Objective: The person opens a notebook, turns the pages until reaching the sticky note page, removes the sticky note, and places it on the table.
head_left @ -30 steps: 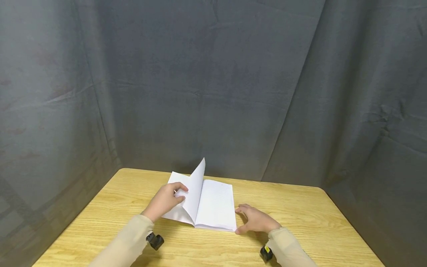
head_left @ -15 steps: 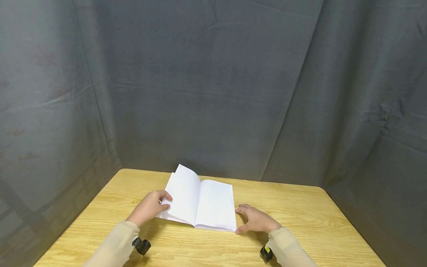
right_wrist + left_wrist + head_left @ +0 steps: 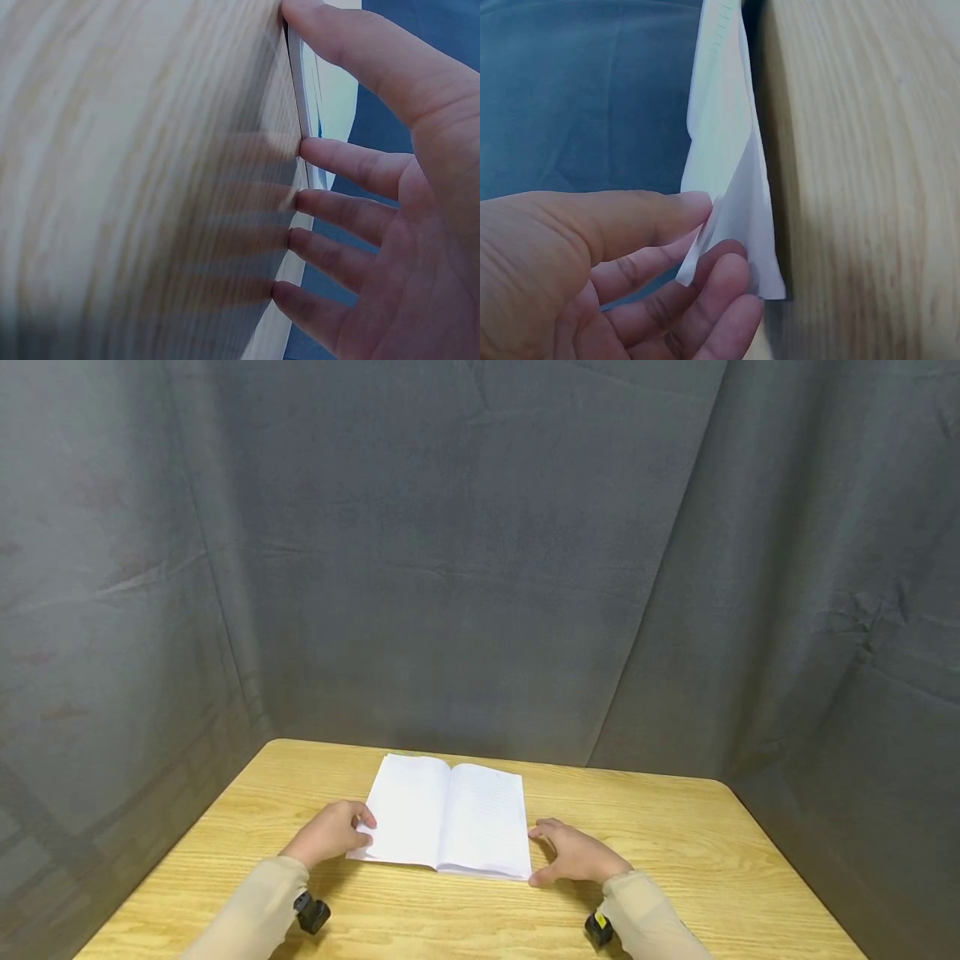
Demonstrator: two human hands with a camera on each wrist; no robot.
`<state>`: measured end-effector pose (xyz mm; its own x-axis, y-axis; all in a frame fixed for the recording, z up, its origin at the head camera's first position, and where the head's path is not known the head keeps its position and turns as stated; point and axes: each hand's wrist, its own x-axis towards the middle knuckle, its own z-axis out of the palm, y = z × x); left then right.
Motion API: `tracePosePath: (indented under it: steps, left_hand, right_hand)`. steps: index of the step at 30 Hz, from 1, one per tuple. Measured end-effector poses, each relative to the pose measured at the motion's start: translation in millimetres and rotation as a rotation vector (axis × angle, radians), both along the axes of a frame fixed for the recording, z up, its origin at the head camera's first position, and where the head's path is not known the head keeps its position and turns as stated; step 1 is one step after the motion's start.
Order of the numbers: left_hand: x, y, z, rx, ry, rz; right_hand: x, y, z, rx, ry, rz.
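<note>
An open notebook (image 3: 486, 818) with white, faintly lined pages lies on the wooden table. At its left side my left hand (image 3: 327, 835) pinches the outer edge of a page (image 3: 408, 810). The left wrist view shows the thumb on top of that page (image 3: 718, 142) and fingers beneath it, with a gap above the leaf below. My right hand (image 3: 579, 853) rests beside the notebook's right edge, thumb near the lower corner. In the right wrist view its fingertips (image 3: 309, 150) stand spread on the tabletop along that edge, gripping nothing.
The light wood table (image 3: 675, 860) has rounded far corners. Grey cloth (image 3: 465, 568) hangs behind it and along both sides. Small black devices are strapped at the left wrist (image 3: 311, 912) and right wrist (image 3: 598, 930).
My left hand has moved left and down with the page. That page stood raised near the spine and now lies nearly flat over the left side. My right hand has stayed put.
</note>
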<state>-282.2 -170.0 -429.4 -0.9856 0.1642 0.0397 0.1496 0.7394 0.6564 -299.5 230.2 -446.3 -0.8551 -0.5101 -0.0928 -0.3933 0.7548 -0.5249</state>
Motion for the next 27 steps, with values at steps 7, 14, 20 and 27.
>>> tracePosePath:
  steps: [7,14,20,27]
  left_hand:
    - [-2.9,0.8,-5.5,-0.038,-0.029,0.014]
    - [-5.0,1.6,-7.6,-0.071,-0.031,0.002]
    - [-5.5,3.4,-4.7,-0.105,-0.037,-0.009]
    - [-4.7,3.5,-3.5,-0.109,-0.041,-0.007]
  right_hand:
    - [1.8,-0.6,1.7,0.003,0.002,0.005]
    - [3.2,-0.6,4.2,-0.008,-0.006,0.01]
    - [0.9,-0.5,3.4,0.01,0.002,0.005]
    - [0.2,0.2,1.9,0.01,0.004,0.004]
